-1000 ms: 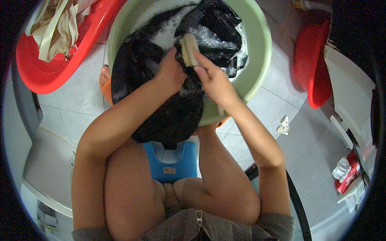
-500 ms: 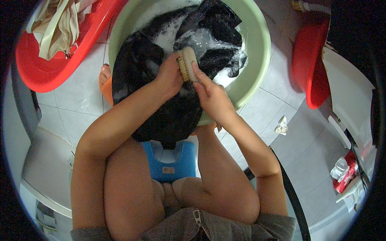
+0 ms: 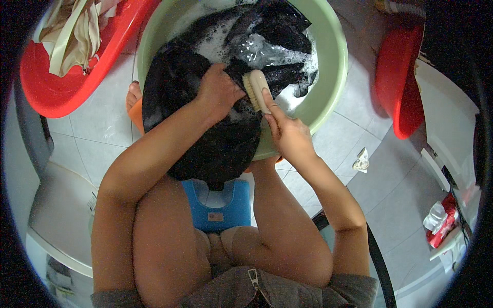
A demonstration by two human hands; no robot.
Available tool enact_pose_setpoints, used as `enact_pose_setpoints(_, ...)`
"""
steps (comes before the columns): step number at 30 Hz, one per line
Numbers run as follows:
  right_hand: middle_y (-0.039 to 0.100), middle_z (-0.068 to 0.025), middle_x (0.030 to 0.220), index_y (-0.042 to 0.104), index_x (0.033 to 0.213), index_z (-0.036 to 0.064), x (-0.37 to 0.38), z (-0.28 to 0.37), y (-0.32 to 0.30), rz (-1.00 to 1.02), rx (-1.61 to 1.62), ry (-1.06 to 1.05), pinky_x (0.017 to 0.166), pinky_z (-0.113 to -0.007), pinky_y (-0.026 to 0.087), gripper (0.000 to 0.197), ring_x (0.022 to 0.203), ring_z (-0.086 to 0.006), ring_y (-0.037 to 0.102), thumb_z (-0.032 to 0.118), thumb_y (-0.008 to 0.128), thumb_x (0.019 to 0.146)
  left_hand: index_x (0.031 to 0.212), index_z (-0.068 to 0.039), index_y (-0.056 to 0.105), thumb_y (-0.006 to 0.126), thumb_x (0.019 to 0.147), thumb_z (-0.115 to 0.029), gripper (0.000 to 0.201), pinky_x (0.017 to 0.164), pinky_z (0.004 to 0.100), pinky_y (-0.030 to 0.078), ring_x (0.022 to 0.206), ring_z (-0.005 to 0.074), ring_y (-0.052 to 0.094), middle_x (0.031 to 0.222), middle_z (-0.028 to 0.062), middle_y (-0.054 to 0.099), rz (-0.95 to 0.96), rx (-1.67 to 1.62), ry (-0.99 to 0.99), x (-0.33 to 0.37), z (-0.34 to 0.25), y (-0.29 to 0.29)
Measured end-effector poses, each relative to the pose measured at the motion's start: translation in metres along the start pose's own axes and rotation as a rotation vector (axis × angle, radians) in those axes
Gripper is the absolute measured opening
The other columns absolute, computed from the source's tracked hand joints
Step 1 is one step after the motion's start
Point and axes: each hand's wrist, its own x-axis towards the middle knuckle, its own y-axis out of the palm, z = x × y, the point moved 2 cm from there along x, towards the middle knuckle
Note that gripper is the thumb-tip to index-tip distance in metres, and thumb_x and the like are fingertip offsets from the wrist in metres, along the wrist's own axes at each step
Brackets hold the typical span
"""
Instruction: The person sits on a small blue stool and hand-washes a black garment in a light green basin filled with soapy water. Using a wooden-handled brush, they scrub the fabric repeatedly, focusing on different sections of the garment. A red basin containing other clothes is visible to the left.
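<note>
A wet black garment (image 3: 205, 146) lies partly in soapy water and hangs over the near rim of a pale green basin (image 3: 336, 66). My left hand (image 3: 218, 92) is closed on a bunched part of that cloth, left of the basin's middle. With my right hand (image 3: 290, 131) I grip a scrubbing brush (image 3: 260, 90) that has a cream back and pale bristles. Its bristles face left, against or just over the cloth beside my left hand. White suds (image 3: 257, 49) float around the garment's far part.
At the upper left stands a red basin (image 3: 46, 100) holding beige cloth (image 3: 77, 41). Another red basin (image 3: 395, 82) is at the right. A blue plastic stool (image 3: 221, 215) sits between my legs. Crumpled tissue (image 3: 361, 160) lies on the tiled floor.
The brush and my right hand have shifted right and slightly toward me, away from my left hand. My left hand has turned a little, still on the cloth.
</note>
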Motion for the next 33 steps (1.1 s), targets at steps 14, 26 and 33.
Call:
enact_pose_setpoints(14,0.058,-0.0261,0.07,0.042,0.135,0.0266,0.046,0.016,0.001,-0.003,0.149,-0.155,0.059,-0.052,0.047,0.048,0.067,-0.0454,0.057,0.02,0.053,0.09,0.122,-0.005,0.044,0.027,0.093,-0.029,0.041,0.096,0.0428,0.038,0.111,0.0257,0.05,0.116,0.0123,0.054,-1.009,0.511,0.22,0.021,0.017,0.051)
enact_pose_setpoints(26,0.058,-0.0288,0.074,0.045,0.132,0.0255,0.062,0.03,0.005,-0.059,0.274,-0.148,0.061,-0.05,0.047,0.044,0.07,-0.0447,0.058,0.02,0.054,0.09,0.12,-0.007,0.045,0.031,0.093,-0.031,0.04,0.096,0.0422,0.038,0.106,0.0258,0.053,0.114,0.0096,0.055,-1.024,0.52,0.244,0.02,0.021,0.046)
enact_pose_setpoints(33,0.061,-0.024,0.074,0.045,0.133,0.0283,0.031,0.003,-0.008,0.079,-0.012,-0.075,0.061,-0.05,0.049,0.045,0.07,-0.0413,0.061,0.025,0.055,0.09,0.116,-0.006,0.046,0.032,0.092,-0.031,0.039,0.093,0.042,0.039,0.104,0.0256,0.053,0.113,0.0088,0.055,-1.009,0.35,0.228,0.014,0.014,0.037)
